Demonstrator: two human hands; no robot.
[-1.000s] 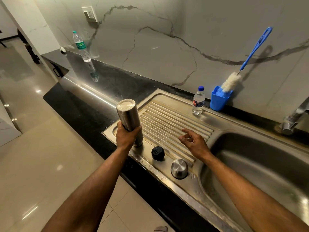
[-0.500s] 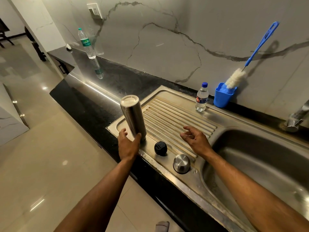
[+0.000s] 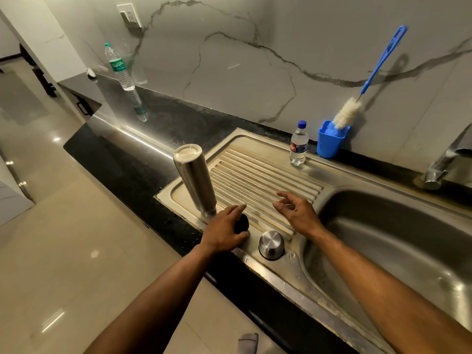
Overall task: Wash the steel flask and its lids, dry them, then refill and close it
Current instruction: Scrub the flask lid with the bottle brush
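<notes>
Steel flask (image 3: 195, 180): stands upside down, neck on the ribbed drainboard (image 3: 265, 175) near its left front corner, flat base uppermost, free of both hands. Black inner lid (image 3: 242, 223): on the drainboard just right of the flask's neck, largely covered by the left hand (image 3: 224, 232), whose thumb and fingers curl around it in a grip. Steel cap (image 3: 271, 242): dome up on the drainboard's front edge, just right of the black lid, untouched. Right hand (image 3: 297, 213): above the ribs, fingers loosely bent and spread, holding nothing, apart from the cap. Sink basin (image 3: 398, 241): to the right of the drainboard, with part of a tap (image 3: 439, 167) at the far right edge. Small water bottle (image 3: 298, 143), blue cap: upright at the drainboard's back edge. Blue holder (image 3: 330, 143): just beside that bottle, against the marbled wall, with a blue-handled bottle brush (image 3: 367, 80) leaning in it. Large water bottle (image 3: 118, 66), green cap: upright on the black countertop (image 3: 122, 159), far left, well apart from the sink. Wall socket (image 3: 129, 15): above it.
</notes>
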